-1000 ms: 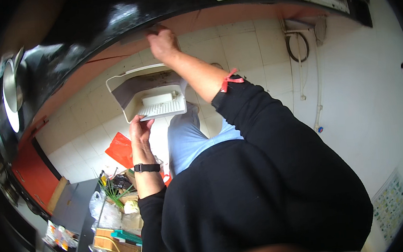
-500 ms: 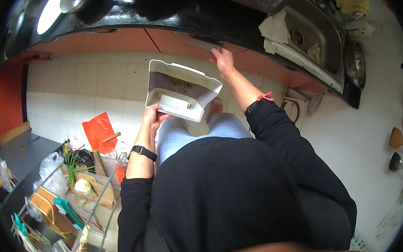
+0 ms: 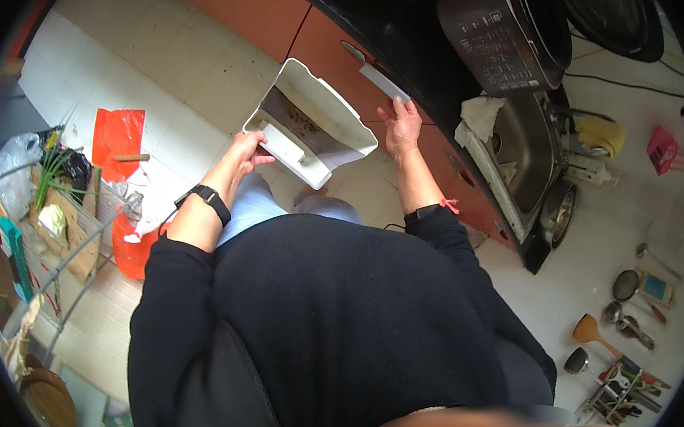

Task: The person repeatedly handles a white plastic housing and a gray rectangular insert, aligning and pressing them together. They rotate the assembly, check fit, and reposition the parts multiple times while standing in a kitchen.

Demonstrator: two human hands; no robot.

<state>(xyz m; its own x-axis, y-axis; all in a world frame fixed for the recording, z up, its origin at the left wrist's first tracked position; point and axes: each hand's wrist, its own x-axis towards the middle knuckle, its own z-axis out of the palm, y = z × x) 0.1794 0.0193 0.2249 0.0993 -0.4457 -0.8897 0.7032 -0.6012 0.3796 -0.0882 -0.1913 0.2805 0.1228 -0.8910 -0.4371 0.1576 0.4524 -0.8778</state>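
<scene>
While the left hand holds a bin, the right seems uncurled.

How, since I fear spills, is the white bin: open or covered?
Open: no lid covers the white bin, and brown specks show inside.

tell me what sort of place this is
Probably a home kitchen: there's a metal sink, what looks like a rice cooker, and an orange spatula near a ladle.
</scene>
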